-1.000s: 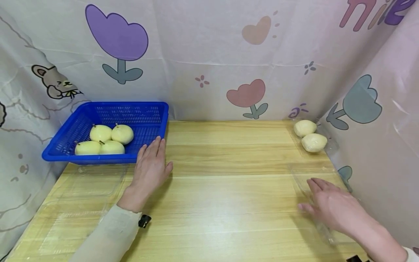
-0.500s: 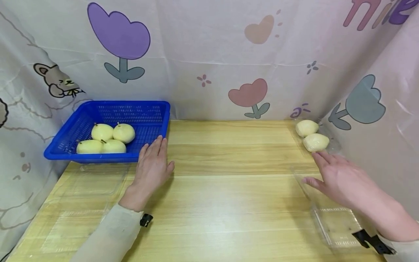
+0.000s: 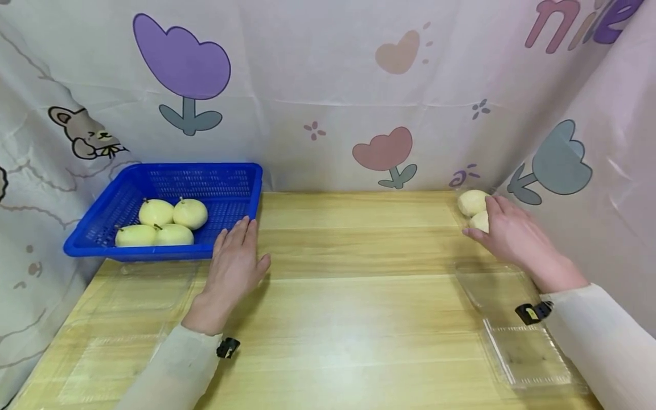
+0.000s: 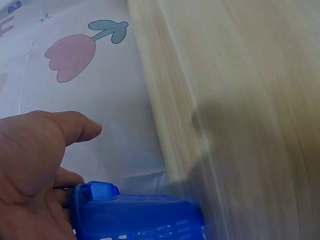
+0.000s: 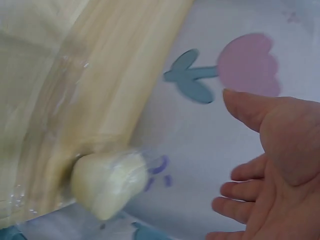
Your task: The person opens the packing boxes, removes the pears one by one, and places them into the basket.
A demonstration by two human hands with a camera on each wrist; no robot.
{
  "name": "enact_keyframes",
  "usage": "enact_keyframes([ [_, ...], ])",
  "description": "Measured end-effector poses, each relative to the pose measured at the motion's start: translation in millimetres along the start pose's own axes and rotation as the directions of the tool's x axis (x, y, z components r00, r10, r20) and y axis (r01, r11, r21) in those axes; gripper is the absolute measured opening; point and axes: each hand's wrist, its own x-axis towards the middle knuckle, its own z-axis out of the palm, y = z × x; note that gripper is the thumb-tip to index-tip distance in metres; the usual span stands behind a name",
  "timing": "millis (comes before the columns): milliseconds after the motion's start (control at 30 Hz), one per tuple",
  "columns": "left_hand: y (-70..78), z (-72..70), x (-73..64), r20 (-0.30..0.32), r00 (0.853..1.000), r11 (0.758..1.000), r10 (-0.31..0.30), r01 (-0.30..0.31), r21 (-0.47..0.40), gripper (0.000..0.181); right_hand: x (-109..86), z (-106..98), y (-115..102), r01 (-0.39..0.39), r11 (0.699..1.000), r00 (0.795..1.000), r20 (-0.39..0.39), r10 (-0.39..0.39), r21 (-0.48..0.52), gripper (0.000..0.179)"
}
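Note:
My left hand [image 3: 234, 259] lies with straight fingers on the front right corner of a blue plastic basket [image 3: 205, 167]. In the left wrist view the basket's blue wall [image 4: 135, 217] shows beside the fingers. Several pale yellow pears [image 3: 190, 213] with stems sit in the basket's left part. At the back right, my right hand [image 3: 517, 233] reaches over two pale pears [image 3: 471, 203] in clear plastic, partly hiding the nearer one. The right wrist view shows that hand [image 5: 280, 165] with fingers extended and thumb apart, to the side of a blurred pear [image 5: 107, 182], holding nothing.
Clear plastic boxes lie at the left [image 3: 143, 290] in front of the basket. Another clear plastic box [image 3: 530, 356] lies under the right forearm, near the right table edge. A printed curtain [image 3: 302, 74] rises behind the wooden table [image 3: 348, 319].
My right hand has moved from above the clear box at the right, away from me, to the pears at the back right corner. The left hand has stayed on the basket.

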Motion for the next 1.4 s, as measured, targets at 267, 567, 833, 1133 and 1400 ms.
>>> enact_keyframes([
  [267,5.7,-0.7,1.5,0.006,1.000,0.999,-0.012,0.012,-0.040,0.068,30.4,26,32,-0.104,0.994,0.993,0.062,0.102,0.028,0.089],
  [567,14.5,4.1,-0.5,-0.027,0.999,0.997,0.041,-0.043,-0.065,0.060,36.8,58,56,-0.242,0.968,0.948,0.229,0.221,0.070,0.113],
  [833,39.8,23.4,1.2,-0.027,0.989,0.982,0.143,-0.145,-0.123,0.056,37.3,65,56,-0.269,0.960,0.929,0.284,0.236,0.082,0.112],
  [1133,65.1,47.7,12.9,0.104,0.976,0.961,0.192,-0.165,-0.223,0.064,39.8,66,41,-0.219,0.973,0.941,0.278,0.193,0.067,0.110],
  [1400,86.0,59.8,26.0,0.154,0.960,0.946,0.235,-0.189,-0.265,0.066,44.4,67,21,-0.148,0.986,0.958,0.261,0.122,0.083,0.109],
])
